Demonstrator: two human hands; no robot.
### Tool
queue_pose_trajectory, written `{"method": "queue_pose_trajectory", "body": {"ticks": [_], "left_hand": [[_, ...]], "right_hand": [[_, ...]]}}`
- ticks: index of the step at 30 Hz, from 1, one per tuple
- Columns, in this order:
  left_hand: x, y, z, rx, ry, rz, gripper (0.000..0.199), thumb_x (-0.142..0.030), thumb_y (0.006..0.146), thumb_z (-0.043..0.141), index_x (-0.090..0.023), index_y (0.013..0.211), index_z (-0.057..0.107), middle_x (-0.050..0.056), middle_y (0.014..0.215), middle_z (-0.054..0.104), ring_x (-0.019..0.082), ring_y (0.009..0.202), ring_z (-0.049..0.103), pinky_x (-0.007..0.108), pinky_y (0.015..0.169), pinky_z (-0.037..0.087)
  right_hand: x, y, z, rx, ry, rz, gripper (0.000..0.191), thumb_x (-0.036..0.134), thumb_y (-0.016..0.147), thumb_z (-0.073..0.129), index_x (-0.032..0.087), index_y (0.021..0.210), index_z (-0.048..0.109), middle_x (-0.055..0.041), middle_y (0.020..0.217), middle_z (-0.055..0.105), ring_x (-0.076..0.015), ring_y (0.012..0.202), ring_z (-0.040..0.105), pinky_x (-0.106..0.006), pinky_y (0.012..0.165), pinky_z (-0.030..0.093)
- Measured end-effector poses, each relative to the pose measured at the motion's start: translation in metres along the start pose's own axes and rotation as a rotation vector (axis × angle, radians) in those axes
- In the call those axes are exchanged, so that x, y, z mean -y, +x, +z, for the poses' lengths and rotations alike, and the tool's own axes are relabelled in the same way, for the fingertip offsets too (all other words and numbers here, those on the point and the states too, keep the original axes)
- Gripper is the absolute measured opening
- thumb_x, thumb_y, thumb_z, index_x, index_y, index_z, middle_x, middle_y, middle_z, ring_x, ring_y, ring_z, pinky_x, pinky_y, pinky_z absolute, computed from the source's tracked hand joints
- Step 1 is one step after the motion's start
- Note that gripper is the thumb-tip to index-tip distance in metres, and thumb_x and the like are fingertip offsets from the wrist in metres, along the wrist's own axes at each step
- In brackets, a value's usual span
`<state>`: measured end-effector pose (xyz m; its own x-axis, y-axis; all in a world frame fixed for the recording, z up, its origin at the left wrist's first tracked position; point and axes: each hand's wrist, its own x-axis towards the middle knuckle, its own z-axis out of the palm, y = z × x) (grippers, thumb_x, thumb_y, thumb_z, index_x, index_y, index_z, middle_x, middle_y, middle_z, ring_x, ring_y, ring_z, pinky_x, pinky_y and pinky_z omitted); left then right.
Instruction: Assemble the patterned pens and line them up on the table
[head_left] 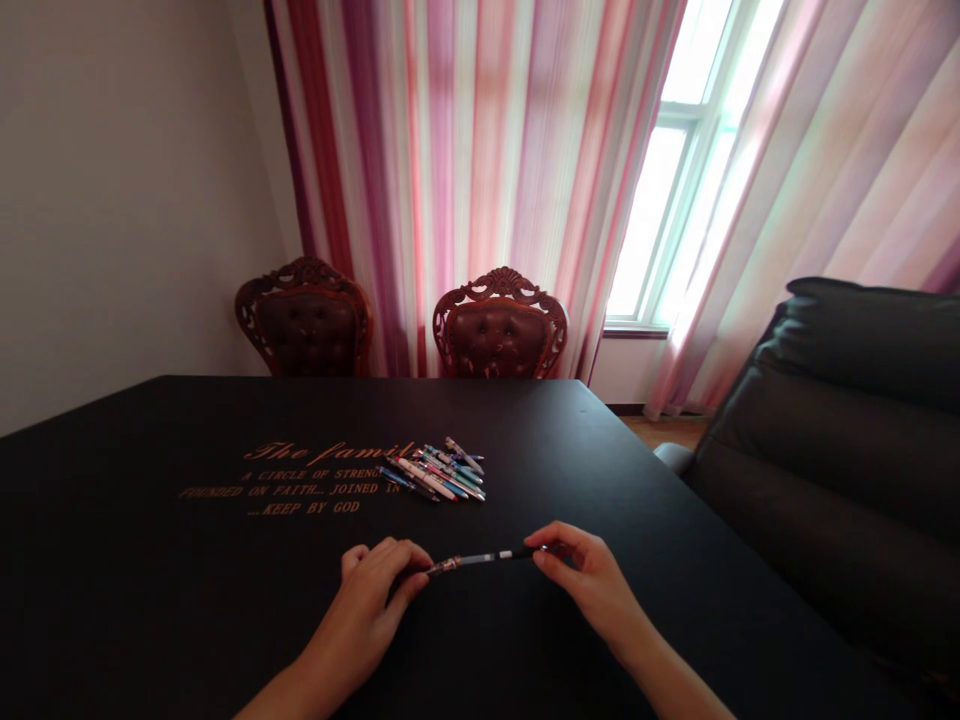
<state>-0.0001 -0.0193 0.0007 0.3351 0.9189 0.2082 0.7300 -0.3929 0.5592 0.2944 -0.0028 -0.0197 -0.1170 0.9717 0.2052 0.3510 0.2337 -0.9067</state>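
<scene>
A slim pen (476, 559) lies nearly level between my two hands, low over the black table (150, 600). Its left end, patterned and pinkish, is pinched in the fingers of my left hand (382, 585). At the dark right end, the thumb and forefinger of my right hand (581, 570) close on it. Beyond my hands, a pile of several pens (439, 474) in white, blue, pink and teal rests on the table, partly covering the gold printed lettering (300, 508).
Two carved wooden chairs (306, 330) with dark padded backs stand behind the table's far edge. A black leather recliner (847, 440) is at the right. Striped curtains (495, 150) and a window (660, 200) are at the back.
</scene>
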Motion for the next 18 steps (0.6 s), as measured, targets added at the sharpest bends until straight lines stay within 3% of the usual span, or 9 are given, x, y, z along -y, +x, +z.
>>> {"method": "queue_pose_trajectory", "body": {"ticks": [7,15,18], "left_hand": [[-0.01,-0.002,-0.002,0.026,-0.015,0.054,0.009,-0.029,0.091,0.054,-0.029,0.096,0.061,-0.001,0.093,0.069,0.021,0.09,0.06,0.039,0.087,0.03],[-0.017,-0.005,0.001,0.033,-0.037,0.068,0.01,-0.02,0.087,0.058,-0.027,0.093,0.06,-0.002,0.091,0.068,0.02,0.089,0.061,0.039,0.088,0.031],[-0.019,-0.006,0.002,0.031,-0.04,0.066,0.01,-0.019,0.086,0.06,-0.027,0.091,0.06,-0.002,0.09,0.068,0.02,0.089,0.061,0.038,0.088,0.032]], "right_hand": [[0.021,-0.005,0.004,0.038,-0.054,-0.076,0.015,0.026,0.08,0.066,0.022,0.092,0.073,-0.003,0.087,0.069,-0.0208,0.082,0.06,-0.032,0.077,0.045],[0.031,-0.014,0.021,0.053,-0.136,-0.038,0.009,0.03,0.08,0.07,0.023,0.084,0.072,-0.0013,0.083,0.071,-0.0204,0.081,0.064,-0.03,0.076,0.046],[0.029,-0.014,0.023,0.056,-0.189,-0.025,0.022,0.036,0.086,0.062,0.021,0.071,0.07,-0.0011,0.072,0.069,-0.0179,0.071,0.063,-0.028,0.07,0.045]]}}
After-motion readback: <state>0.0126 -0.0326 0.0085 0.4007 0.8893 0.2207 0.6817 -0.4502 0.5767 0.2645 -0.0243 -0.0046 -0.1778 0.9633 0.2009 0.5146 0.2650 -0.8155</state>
